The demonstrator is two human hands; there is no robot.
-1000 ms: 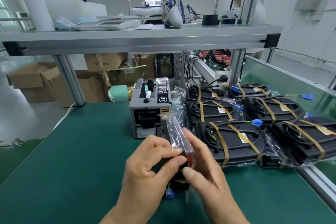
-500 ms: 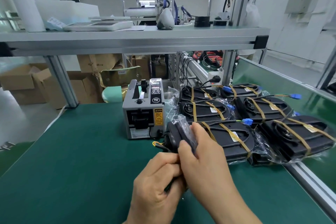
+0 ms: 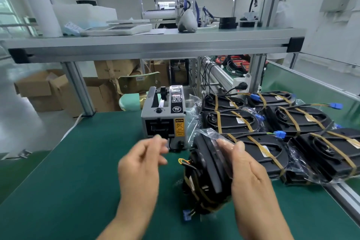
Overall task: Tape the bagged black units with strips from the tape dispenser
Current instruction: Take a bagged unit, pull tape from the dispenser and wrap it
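Observation:
My right hand [image 3: 247, 173] grips a bagged black unit [image 3: 206, 173] and holds it on edge above the green mat, its clear bag loose at the top and a blue connector [image 3: 187, 217] hanging below. My left hand [image 3: 142, 163] is off the unit, fingers curled and apart, blurred, just in front of the grey tape dispenser [image 3: 163, 121]. I cannot tell whether a tape strip is between its fingertips. Several bagged black units [image 3: 259, 152] bound with brown tape lie to the right.
The green mat [image 3: 68, 181] covers the bench. An aluminium rail [image 3: 342, 195] runs along the right edge. A metal shelf frame [image 3: 152, 45] crosses overhead, with a support post [image 3: 78, 87] at the back left. Cardboard boxes [image 3: 48, 91] stand behind the bench.
My left hand has let go of the unit and moved up and left toward the dispenser's slot. My right hand now holds the unit alone, tilted more upright.

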